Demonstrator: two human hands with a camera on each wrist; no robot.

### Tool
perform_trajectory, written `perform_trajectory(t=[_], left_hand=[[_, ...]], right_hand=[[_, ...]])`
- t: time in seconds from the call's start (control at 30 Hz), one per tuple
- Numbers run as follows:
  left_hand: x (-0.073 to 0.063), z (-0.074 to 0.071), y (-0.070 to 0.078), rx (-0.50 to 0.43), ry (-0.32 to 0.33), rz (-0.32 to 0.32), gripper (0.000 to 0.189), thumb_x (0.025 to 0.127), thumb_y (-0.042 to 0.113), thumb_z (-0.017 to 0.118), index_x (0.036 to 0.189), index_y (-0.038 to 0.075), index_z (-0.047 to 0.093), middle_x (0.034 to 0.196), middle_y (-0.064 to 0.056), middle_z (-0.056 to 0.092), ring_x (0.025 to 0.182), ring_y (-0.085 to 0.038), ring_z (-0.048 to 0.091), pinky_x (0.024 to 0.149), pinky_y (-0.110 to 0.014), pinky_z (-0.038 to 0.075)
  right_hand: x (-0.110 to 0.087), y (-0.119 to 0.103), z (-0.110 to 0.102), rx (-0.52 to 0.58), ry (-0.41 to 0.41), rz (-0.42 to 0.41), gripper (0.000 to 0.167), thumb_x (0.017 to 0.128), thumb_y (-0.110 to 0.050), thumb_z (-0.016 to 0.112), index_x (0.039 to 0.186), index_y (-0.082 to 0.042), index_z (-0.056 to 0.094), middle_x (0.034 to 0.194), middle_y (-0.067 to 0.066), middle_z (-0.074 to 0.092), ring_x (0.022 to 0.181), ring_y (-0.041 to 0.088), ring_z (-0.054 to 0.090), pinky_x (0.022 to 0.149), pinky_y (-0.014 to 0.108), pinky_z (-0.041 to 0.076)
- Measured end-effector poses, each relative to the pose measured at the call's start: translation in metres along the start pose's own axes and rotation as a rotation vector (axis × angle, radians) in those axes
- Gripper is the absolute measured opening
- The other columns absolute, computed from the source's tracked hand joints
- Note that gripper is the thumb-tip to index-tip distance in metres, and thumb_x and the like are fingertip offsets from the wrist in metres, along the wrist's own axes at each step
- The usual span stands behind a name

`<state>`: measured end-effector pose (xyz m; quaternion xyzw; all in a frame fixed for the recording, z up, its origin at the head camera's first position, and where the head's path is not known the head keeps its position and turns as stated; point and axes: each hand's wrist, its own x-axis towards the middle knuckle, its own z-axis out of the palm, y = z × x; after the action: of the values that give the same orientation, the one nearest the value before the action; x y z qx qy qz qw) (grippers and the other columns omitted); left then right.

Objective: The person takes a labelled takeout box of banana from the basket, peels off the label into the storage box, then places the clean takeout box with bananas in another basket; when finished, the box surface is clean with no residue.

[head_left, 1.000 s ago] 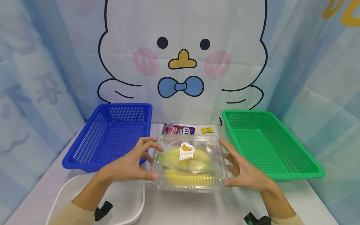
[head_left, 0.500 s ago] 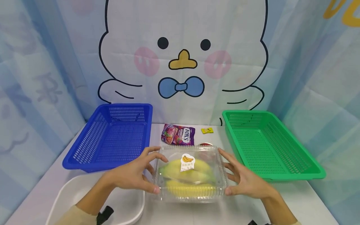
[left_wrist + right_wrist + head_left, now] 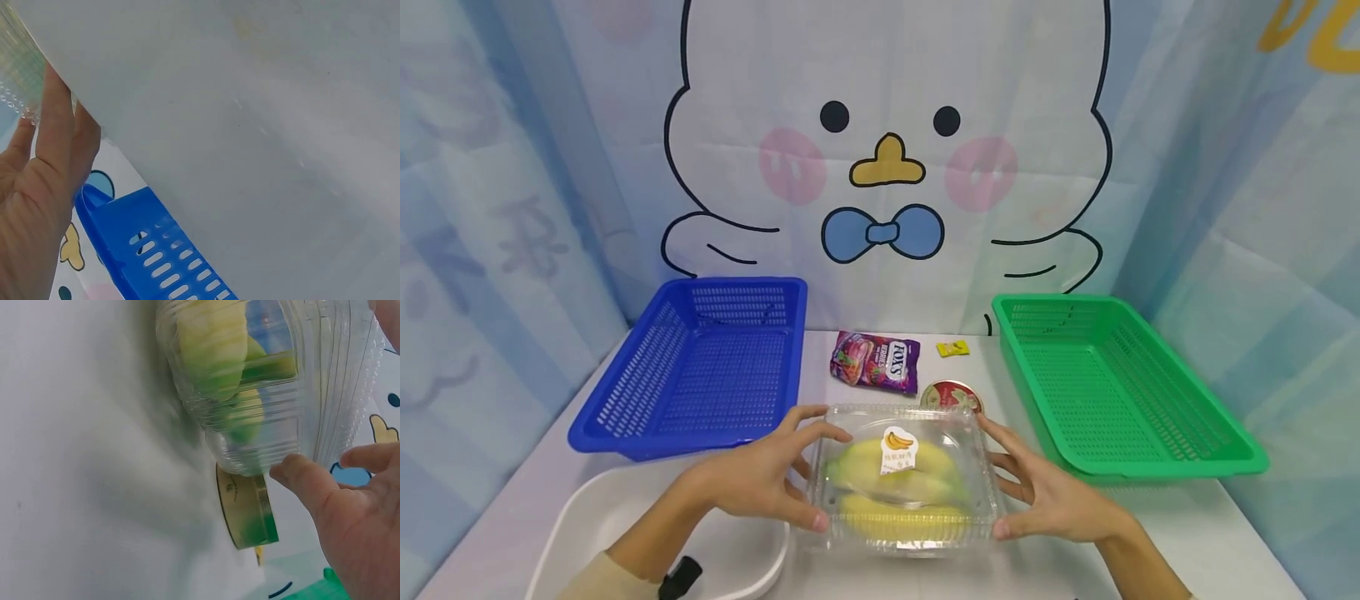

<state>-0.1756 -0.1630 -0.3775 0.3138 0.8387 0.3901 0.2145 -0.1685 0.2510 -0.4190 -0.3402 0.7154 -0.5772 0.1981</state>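
A clear plastic clamshell box [image 3: 981, 500] with yellow-green bananas [image 3: 898, 467] inside is between my hands in the head view. Its lid bears a white banana sticker [image 3: 898, 452]. My left hand [image 3: 752, 475] grips the box's left side, thumb at the near corner and fingers at the far one. The right hand [image 3: 1052, 496] grips the opposite side the same way. In the right wrist view, the box's ridged wall [image 3: 269, 425] shows beside the right thumb, with a shadow on the table; I cannot tell whether its base touches.
Beyond the box lie a purple Fox's candy bag [image 3: 874, 362], a small yellow packet [image 3: 952, 348] and a round tin [image 3: 951, 392], partly covered by the box. A blue basket [image 3: 801, 350] stands left, a green one [image 3: 1157, 471] right. A white bin [image 3: 784, 542] stands under my left forearm.
Both hands have brought the box nearer to me, down the head view. The candy bag and most of the round tin have come into sight behind it.
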Motion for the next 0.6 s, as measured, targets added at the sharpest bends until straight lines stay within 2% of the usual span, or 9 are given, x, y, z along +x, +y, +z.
perform_trajectory(t=[0.2,0.47,0.6], left_hand=[[0.0038,0.0041,0.0022,-0.005,-0.004,-0.002,0.085,0.081,0.037,0.089,0.151,0.026,0.04,0.166,-0.016,0.004,0.117,-0.029,0.058,0.088,-0.025,0.058],[0.0062,0.0064,0.0052,0.023,-0.004,-0.011,0.089,0.081,0.041,0.088,0.153,0.024,0.038,0.165,-0.017,0.007,0.13,-0.039,0.054,0.099,-0.034,0.056],[0.0047,0.0051,0.0051,0.032,0.003,-0.003,0.091,0.081,0.042,0.088,0.154,0.023,0.038,0.164,-0.016,0.009,0.135,-0.042,0.049,0.102,-0.037,0.055]], right_hand=[[-0.0022,0.001,-0.0019,-0.01,-0.001,0.025,0.119,0.084,0.001,0.082,0.167,-0.023,0.0,0.17,0.019,-0.008,0.147,0.004,0.037,0.114,0.02,0.036],[-0.0064,0.0061,-0.0042,-0.001,-0.026,0.027,0.119,0.085,0.004,0.08,0.166,-0.022,-0.002,0.169,0.022,-0.013,0.146,0.001,0.037,0.115,0.019,0.034],[-0.0054,0.0038,-0.003,-0.031,-0.029,0.014,0.121,0.084,0.002,0.081,0.166,-0.024,-0.004,0.17,0.019,-0.014,0.148,0.002,0.033,0.114,0.019,0.035]])
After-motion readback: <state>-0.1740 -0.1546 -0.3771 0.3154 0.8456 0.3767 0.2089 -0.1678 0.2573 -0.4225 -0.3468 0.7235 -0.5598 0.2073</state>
